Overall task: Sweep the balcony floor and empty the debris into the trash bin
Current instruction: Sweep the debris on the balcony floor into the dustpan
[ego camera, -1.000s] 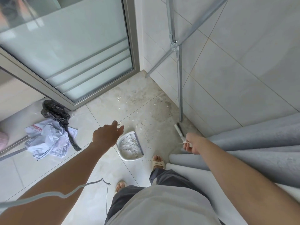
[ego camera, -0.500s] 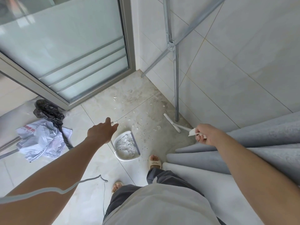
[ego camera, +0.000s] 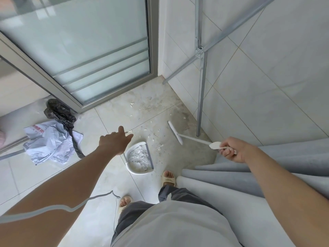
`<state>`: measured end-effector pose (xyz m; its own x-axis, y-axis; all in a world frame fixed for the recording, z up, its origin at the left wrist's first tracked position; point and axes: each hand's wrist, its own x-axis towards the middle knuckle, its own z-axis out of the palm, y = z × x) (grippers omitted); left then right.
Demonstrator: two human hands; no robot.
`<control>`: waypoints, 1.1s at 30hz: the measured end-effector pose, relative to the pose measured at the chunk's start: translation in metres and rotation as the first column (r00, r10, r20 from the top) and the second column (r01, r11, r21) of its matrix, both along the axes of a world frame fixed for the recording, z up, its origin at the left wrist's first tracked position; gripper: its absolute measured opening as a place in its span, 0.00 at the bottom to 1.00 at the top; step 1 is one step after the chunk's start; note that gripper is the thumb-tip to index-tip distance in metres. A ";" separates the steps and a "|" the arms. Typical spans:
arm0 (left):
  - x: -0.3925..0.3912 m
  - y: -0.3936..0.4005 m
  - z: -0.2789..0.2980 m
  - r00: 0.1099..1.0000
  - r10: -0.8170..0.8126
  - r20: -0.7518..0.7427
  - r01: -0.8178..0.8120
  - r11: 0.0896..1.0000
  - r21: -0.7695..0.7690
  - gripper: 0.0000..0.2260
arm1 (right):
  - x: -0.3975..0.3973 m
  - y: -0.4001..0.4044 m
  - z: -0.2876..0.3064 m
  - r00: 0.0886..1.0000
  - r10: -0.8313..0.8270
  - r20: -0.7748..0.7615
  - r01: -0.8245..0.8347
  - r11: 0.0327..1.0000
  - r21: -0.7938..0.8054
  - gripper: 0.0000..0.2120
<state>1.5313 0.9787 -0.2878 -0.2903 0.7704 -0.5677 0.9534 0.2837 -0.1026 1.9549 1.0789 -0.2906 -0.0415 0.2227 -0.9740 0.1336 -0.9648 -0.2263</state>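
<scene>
1. My right hand (ego camera: 231, 150) grasps the broom (ego camera: 175, 130), whose head has moved out toward the metal pole (ego camera: 200, 107), ready to pull scraps (ego camera: 160, 146) back.
2. My left hand (ego camera: 114, 141) holds the dustpan (ego camera: 140, 158) handle; the pan is part full of white debris.
3. No trash bin is visible.

White dustpan (ego camera: 132, 168), white broom (ego camera: 175, 132), grey curtain (ego camera: 284, 168), black bag (ego camera: 58, 113), beige veined floor (ego camera: 114, 114).

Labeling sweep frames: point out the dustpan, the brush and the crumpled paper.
dustpan (ego camera: 132, 171): head view, on its white back rim.
brush (ego camera: 175, 132): head view, middle of the head strip.
crumpled paper (ego camera: 48, 141): head view, centre of the wad.
</scene>
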 end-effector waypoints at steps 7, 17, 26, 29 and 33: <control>0.001 0.006 -0.002 0.997 0.075 0.029 -0.075 0.997 0.019 0.20 | -0.075 -0.046 -0.038 0.981 0.174 0.087 -0.175 0.984 0.006 0.10; -0.005 -0.003 -0.007 0.995 0.094 0.018 -0.094 0.996 0.009 0.20 | -0.042 0.007 0.000 0.987 0.041 -0.154 -0.054 0.996 -0.078 0.05; -0.024 -0.015 -0.011 0.994 0.114 -0.006 -0.114 0.993 -0.020 0.22 | -0.100 -0.050 -0.037 0.981 0.187 -0.045 -0.188 0.982 -0.025 0.09; -0.029 -0.020 -0.012 0.999 0.040 -0.032 -0.042 0.998 -0.049 0.21 | -0.100 -0.061 -0.045 0.986 0.066 -0.153 -0.084 0.990 -0.117 0.04; -0.028 -0.027 -0.006 0.998 0.061 -0.020 -0.060 0.998 0.014 0.23 | -0.074 -0.045 -0.039 0.975 -0.101 -0.198 0.063 0.980 -0.188 0.05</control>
<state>1.5031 0.9519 -0.2935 -0.3482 0.7585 -0.5509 0.9322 0.3423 -0.1178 1.8809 1.0335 -0.3298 -0.2339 0.0564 -0.9706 0.0213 -0.9978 -0.0632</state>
